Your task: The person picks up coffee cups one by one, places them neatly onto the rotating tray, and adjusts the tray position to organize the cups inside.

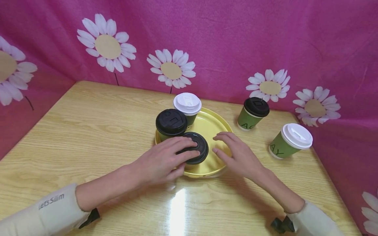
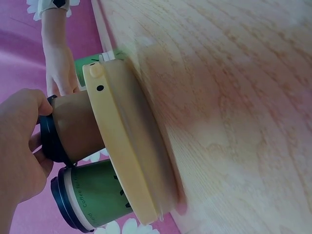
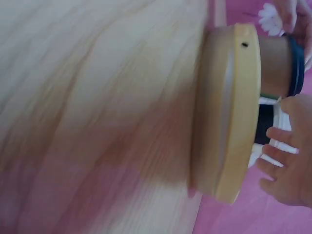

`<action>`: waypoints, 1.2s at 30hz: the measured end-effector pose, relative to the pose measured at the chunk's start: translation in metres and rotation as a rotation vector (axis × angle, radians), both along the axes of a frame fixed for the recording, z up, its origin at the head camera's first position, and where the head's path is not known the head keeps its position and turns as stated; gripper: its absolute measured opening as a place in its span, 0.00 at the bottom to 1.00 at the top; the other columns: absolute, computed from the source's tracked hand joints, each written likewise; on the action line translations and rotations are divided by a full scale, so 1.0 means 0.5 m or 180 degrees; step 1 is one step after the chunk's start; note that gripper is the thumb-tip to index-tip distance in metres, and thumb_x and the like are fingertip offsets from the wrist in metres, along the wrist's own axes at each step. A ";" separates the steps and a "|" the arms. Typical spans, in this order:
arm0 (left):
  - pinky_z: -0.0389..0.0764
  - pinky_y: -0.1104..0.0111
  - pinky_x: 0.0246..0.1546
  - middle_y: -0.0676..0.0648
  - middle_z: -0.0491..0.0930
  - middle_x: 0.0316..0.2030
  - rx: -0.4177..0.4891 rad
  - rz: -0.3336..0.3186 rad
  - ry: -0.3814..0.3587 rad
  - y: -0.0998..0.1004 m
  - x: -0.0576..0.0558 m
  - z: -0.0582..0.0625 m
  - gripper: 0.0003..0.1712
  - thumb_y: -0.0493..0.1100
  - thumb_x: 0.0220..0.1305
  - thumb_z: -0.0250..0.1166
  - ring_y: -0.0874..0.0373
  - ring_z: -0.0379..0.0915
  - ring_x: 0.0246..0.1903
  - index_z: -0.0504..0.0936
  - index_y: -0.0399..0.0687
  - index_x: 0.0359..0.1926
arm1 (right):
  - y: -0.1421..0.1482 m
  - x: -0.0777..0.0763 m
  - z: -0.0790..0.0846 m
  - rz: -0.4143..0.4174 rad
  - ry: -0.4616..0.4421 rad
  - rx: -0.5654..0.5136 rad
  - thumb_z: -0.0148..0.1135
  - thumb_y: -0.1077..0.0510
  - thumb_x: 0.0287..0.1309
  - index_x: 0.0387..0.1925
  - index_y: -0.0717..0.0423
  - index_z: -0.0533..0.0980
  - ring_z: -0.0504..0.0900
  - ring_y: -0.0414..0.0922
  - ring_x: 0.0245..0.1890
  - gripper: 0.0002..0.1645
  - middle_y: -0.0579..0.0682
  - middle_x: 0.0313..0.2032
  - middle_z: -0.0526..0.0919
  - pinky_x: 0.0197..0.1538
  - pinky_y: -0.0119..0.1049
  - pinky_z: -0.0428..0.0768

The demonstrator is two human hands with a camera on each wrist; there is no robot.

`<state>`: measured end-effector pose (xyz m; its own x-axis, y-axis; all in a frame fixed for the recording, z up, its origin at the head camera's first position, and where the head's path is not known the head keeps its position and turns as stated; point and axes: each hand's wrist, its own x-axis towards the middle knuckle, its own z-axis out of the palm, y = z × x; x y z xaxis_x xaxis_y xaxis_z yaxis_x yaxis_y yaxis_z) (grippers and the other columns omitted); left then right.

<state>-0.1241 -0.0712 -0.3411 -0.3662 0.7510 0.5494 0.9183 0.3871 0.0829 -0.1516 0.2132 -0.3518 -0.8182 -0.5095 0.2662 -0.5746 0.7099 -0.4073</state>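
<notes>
A round yellow tray [image 1: 217, 123] with a raised rim bears three lidded paper cups. My left hand [image 1: 165, 159] grips the black lid of the nearest one, a brown cup [image 2: 78, 124], with thumb and fingers on either side of the lid. Behind it stands a green cup with a black lid [image 1: 171, 122], and beyond that a dark cup with a white lid [image 1: 187, 104]. Over the tray's right side hovers my right hand [image 1: 240, 157], its fingers spread and loosely bent, holding nothing. In the right wrist view its fingertips overlap the white-lidded cup [image 3: 264, 124].
Right of the tray, a green cup with a black lid [image 1: 251, 114] and another with a white lid [image 1: 289, 141] stand on the wooden table [image 1: 88, 131]. A pink cloth [image 1: 218, 42] with white flowers hangs behind and along the sides.
</notes>
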 end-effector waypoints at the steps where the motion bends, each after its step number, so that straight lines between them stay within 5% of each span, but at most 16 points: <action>1: 0.63 0.63 0.68 0.42 0.76 0.58 0.0000 0.0004 -0.0006 0.000 0.000 0.000 0.22 0.36 0.59 0.62 0.48 0.69 0.62 0.81 0.43 0.57 | 0.005 -0.004 -0.003 0.0012 0.0091 0.0045 0.62 0.49 0.67 0.56 0.55 0.76 0.74 0.49 0.59 0.21 0.50 0.57 0.76 0.62 0.49 0.72; 11: 0.59 0.64 0.69 0.43 0.75 0.59 -0.0008 0.0025 -0.0071 0.001 0.003 -0.001 0.22 0.36 0.59 0.62 0.48 0.67 0.63 0.81 0.44 0.57 | 0.054 -0.041 -0.034 0.0588 0.0628 0.0339 0.62 0.49 0.64 0.53 0.57 0.79 0.74 0.53 0.58 0.21 0.55 0.55 0.78 0.65 0.50 0.66; 23: 0.59 0.64 0.69 0.43 0.75 0.58 0.0011 0.0012 -0.0088 0.003 0.003 0.001 0.22 0.36 0.59 0.62 0.48 0.68 0.62 0.81 0.44 0.56 | 0.090 -0.047 -0.047 0.0838 0.0498 0.0502 0.61 0.43 0.62 0.55 0.56 0.78 0.77 0.51 0.56 0.27 0.52 0.53 0.79 0.59 0.51 0.73; 36: 0.59 0.64 0.69 0.43 0.75 0.59 0.0017 0.0023 -0.0137 0.001 0.002 0.000 0.22 0.36 0.60 0.62 0.49 0.67 0.63 0.81 0.44 0.57 | 0.098 -0.054 -0.059 0.1107 0.0632 0.0578 0.61 0.33 0.59 0.44 0.53 0.82 0.77 0.51 0.51 0.29 0.50 0.46 0.82 0.61 0.50 0.69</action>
<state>-0.1230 -0.0705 -0.3410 -0.3948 0.7455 0.5370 0.9111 0.3931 0.1243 -0.1787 0.2624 -0.3812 -0.5318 -0.7987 0.2816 -0.8466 0.5103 -0.1512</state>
